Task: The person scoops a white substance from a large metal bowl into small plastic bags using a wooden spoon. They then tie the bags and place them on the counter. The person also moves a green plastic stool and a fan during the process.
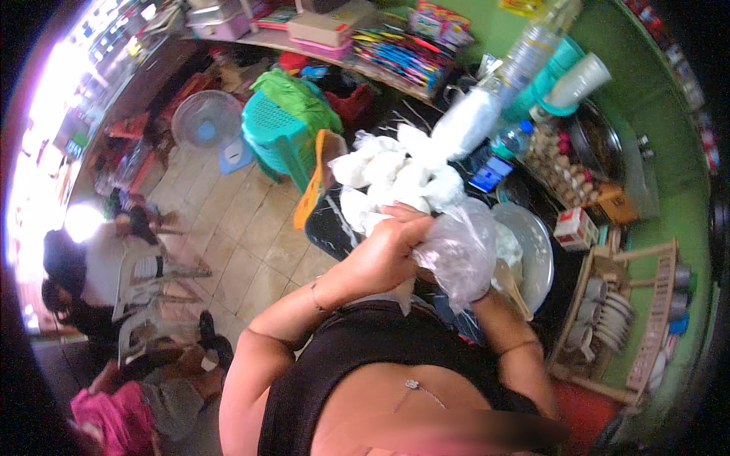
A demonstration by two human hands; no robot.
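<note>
Bag point(460, 247) pinched in my left hand point(394, 245), likely for steadiness; right hand point(482, 297) mostly behind it, grip I can't tell; bowl point(537, 252) beside, likely for reach.

Worn are a black top point(414, 334), a silvery pendant necklace point(411, 384) and a thin left-wrist bracelet point(317, 295).

The tabletop point(325, 216) is black with white marbled veining, and its visible corner is rounded. It bears a heap of white filled plastic bags point(384, 169), touching one another, with a lit phone point(491, 174) lying face-up just beside them. A wide metal basin point(542, 247) rests near the phone, and a clear bottle with a blue cap point(512, 140) stands beyond it.
</note>
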